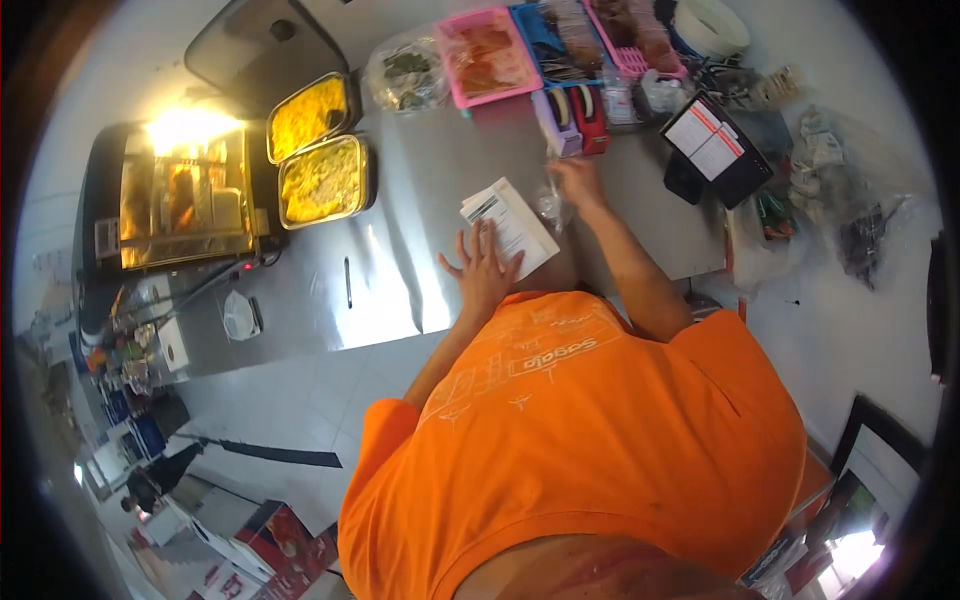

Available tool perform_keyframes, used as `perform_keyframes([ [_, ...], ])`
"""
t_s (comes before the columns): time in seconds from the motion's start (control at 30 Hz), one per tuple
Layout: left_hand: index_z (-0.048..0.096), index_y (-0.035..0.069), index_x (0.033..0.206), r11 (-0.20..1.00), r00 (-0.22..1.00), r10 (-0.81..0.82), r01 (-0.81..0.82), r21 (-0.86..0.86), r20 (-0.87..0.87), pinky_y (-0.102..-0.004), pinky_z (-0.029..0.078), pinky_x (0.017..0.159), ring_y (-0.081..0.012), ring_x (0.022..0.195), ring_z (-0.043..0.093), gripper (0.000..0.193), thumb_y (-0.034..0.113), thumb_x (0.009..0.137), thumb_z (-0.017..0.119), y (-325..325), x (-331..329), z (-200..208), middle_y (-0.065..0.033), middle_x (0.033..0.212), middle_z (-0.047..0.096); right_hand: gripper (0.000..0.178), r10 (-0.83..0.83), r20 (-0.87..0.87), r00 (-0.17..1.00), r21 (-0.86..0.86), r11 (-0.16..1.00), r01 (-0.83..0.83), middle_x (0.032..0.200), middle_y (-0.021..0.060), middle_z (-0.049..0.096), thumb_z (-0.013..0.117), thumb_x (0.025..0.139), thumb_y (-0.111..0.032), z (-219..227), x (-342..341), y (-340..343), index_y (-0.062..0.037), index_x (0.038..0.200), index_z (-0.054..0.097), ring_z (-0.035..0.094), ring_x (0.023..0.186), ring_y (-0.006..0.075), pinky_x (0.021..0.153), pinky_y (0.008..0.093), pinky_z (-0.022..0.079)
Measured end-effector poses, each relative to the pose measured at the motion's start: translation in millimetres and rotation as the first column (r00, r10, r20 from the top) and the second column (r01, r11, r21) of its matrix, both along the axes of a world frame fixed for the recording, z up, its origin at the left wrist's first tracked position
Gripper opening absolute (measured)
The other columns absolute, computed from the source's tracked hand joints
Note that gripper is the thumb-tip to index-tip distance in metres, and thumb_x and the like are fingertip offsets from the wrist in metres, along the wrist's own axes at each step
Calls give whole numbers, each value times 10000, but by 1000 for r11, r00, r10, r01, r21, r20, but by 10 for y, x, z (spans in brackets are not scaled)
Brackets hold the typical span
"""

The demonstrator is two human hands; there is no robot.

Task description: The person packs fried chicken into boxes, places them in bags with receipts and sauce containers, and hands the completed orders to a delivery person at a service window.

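My left hand (482, 268) lies with fingers spread on a flat paper packet (535, 245), pressing its near left side. A printed white slip (512, 225) is on top of the packet. My right hand (578, 185) is just in front of two tape dispensers, a lilac one (557, 128) and a red one (591, 120). Its fingers are drawn together; whatever they may hold is too small to make out. Beside that hand, at the packet's far right corner, is a crumpled piece of clear plastic (550, 206).
Two metal trays of yellow food (325, 180) stand left by a lit warming cabinet (185, 200). Along the back are a bag of greens (408, 75), a pink basket (487, 55) and a blue basket (550, 45). A tablet (715, 145) stands right. A pen (348, 283) lies left.
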State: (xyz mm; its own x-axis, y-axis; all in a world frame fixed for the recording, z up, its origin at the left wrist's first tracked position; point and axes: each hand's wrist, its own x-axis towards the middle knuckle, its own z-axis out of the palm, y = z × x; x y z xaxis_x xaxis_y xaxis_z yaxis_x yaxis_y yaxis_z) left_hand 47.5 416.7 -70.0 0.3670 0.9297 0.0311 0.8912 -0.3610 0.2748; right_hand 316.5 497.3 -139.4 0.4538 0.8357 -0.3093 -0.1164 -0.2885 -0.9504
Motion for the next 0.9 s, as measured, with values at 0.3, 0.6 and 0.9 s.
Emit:
perform_keyframes([
  [0.3,432,157,1529,997,998,-54,52,58,32,-776,-6,1096,-342,1490,244,857,689,876,589,54,-92,-124,-58,1558,390,396,575,575,582,-450,816,-362,1008,222,742,758,778,-354,349,-1296,428,-32,1008,767,721,950,407,853,459,578],
  [0.6,401,154,1543,998,998,-58,57,30,29,-775,-2,1100,-326,1507,207,890,691,864,605,50,-46,-108,-51,1586,349,298,377,910,172,-227,801,-554,1187,157,638,717,789,-259,639,-1005,156,-79,1025,744,559,1193,390,976,463,494],
  [0.9,331,178,1577,986,999,-11,5,-165,-38,-773,49,1105,-355,1517,174,955,688,836,652,31,-59,2,-36,1656,249,250,-265,792,550,65,933,355,1019,168,706,654,897,-267,66,456,233,-74,1042,716,656,975,365,880,472,508],
])
